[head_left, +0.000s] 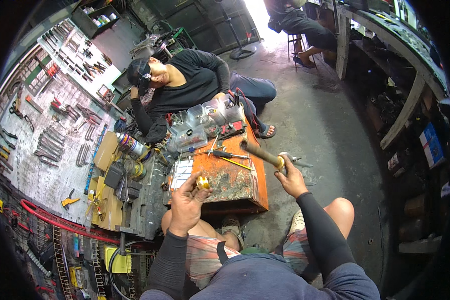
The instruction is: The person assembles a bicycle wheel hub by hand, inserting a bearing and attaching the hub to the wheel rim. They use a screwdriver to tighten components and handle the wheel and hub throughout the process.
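Note:
My left hand (186,207) is closed on a small shiny gold-coloured ring-like part (203,182), held up between thumb and fingers above the near left corner of the orange box. In my right hand (292,181) is a brownish metal tube (261,153), gripped near a gold-coloured collar and slanting up to the left beyond the box's right edge. The worn orange box (230,182) stands between my knees and a seated person. On its top lie a black-handled screwdriver (224,154), a thin yellow stick (238,164) and a white sheet with lines (183,172).
Clear plastic organizer boxes (200,120) with small parts sit at the box's far end, beside a person in black (185,82). Cans (127,142) and cardboard stand at left, below a tool board (50,135). A workbench (415,55) runs along the right.

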The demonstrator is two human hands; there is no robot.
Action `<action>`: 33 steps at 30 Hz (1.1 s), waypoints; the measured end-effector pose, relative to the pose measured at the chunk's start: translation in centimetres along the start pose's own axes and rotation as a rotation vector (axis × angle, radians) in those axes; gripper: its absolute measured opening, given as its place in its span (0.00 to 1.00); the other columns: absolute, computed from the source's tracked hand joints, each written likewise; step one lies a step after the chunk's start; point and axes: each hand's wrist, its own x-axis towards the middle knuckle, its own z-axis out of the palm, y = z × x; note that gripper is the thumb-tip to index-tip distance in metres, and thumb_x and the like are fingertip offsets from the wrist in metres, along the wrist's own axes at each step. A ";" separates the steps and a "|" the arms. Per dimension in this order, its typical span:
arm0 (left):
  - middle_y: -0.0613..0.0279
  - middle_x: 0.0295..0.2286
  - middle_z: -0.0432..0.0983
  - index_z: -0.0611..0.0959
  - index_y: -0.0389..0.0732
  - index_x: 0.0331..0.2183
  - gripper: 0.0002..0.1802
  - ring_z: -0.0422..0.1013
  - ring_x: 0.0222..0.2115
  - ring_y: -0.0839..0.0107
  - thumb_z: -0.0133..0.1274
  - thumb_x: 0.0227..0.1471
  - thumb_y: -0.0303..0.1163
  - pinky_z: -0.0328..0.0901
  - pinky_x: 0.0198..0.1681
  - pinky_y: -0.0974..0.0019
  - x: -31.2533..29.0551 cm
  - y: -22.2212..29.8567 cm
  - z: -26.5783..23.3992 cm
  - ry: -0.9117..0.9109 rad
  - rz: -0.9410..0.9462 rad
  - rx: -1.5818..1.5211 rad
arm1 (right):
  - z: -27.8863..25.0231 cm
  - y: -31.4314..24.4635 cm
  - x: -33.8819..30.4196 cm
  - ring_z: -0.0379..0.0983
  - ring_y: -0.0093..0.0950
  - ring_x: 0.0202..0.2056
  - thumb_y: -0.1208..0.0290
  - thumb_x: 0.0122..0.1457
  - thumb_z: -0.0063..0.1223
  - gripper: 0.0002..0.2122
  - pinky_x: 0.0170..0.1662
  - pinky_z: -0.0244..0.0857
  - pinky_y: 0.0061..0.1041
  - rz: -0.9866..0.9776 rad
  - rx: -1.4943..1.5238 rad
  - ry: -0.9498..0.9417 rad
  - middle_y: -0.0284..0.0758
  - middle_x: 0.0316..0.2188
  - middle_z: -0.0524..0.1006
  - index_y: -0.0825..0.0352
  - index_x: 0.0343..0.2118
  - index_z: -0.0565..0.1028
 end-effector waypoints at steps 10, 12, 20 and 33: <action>0.48 0.52 0.83 0.76 0.31 0.65 0.38 0.83 0.44 0.64 0.68 0.63 0.44 0.79 0.47 0.66 -4.5 1.4 -1.9 -0.029 0.016 0.041 | -3.6 -5.9 -7.5 0.82 0.51 0.49 0.76 0.62 0.66 0.29 0.52 0.75 0.47 -0.108 -0.172 -0.048 0.46 0.48 0.82 0.55 0.67 0.71; 0.49 0.52 0.83 0.77 0.32 0.65 0.38 0.83 0.45 0.64 0.69 0.62 0.44 0.79 0.47 0.66 -5.0 1.3 -2.1 -0.029 0.002 0.051 | -3.2 -6.4 -7.8 0.82 0.50 0.49 0.76 0.62 0.66 0.30 0.52 0.75 0.46 -0.097 -0.202 -0.073 0.46 0.47 0.82 0.55 0.67 0.71; 0.49 0.53 0.83 0.76 0.30 0.65 0.39 0.83 0.45 0.64 0.70 0.62 0.42 0.80 0.48 0.65 -5.1 2.0 -2.0 -0.025 0.010 0.066 | -1.9 -7.2 -8.0 0.81 0.53 0.44 0.74 0.64 0.61 0.29 0.49 0.75 0.51 -0.204 -0.210 -0.085 0.49 0.42 0.81 0.56 0.68 0.71; 0.53 0.48 0.84 0.76 0.27 0.65 0.36 0.83 0.44 0.70 0.70 0.62 0.33 0.78 0.51 0.68 -4.2 0.5 -1.6 -0.076 -0.158 0.153 | -2.1 -8.2 -8.5 0.81 0.52 0.43 0.74 0.63 0.63 0.30 0.47 0.73 0.51 -0.168 -0.349 -0.120 0.48 0.40 0.81 0.54 0.69 0.71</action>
